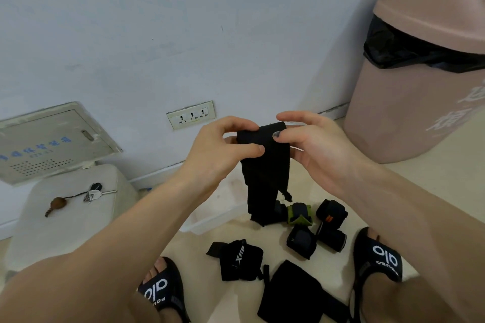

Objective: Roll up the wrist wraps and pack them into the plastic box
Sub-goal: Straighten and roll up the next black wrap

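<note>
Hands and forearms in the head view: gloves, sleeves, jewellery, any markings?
Both the left hand and the right hand are bare: no gloves, rings, watch or bands show. Both forearms are uncovered for as far as the frame shows them, with no sleeve edge in view. No markings show on either. Fingernails are short and unpainted.

Left hand [225, 144] and right hand [312, 144] pinch the top of a black wrist wrap [265, 173], its tail hanging above the clear plastic box [210, 223]; rolled wraps [315, 225] lie on the floor beside it.
</note>
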A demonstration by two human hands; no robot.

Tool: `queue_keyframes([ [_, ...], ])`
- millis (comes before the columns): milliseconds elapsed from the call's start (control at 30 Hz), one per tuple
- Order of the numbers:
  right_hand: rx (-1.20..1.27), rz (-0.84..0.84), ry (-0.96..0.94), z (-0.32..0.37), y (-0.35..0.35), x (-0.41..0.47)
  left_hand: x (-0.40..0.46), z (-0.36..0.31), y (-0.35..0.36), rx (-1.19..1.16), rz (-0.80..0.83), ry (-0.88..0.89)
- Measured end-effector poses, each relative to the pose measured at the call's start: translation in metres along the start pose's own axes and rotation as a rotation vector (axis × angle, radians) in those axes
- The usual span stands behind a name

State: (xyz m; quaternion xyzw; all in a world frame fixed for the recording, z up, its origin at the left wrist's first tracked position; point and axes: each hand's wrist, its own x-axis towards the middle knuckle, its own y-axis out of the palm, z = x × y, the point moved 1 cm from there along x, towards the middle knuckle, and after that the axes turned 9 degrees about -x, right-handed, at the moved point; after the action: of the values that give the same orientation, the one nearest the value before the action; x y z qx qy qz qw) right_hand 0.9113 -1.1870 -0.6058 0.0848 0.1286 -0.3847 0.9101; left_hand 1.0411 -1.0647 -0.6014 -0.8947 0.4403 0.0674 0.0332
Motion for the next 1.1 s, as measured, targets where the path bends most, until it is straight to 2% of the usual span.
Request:
queue_keyframes([
  [200,0.037,-0.007,-0.006,0.003,-0.002,-0.001,-0.001,-0.002,0.002,0.086,0.023,0.132],
  [400,0.147,-0.027,0.014,0.008,-0.004,-0.002,0.003,0.003,0.000,0.285,0.035,0.281],
  [700,0.099,-0.060,-0.057,0.011,-0.005,-0.004,0.005,0.000,0.000,0.447,0.013,0.374],
  [900,-0.227,-0.023,-0.178,0.012,-0.003,-0.005,0.007,-0.004,-0.003,0.350,0.041,0.370],
  [1100,-0.302,0.036,-0.218,0.012,-0.003,-0.005,0.009,-0.004,-0.002,0.164,0.047,0.269],
])
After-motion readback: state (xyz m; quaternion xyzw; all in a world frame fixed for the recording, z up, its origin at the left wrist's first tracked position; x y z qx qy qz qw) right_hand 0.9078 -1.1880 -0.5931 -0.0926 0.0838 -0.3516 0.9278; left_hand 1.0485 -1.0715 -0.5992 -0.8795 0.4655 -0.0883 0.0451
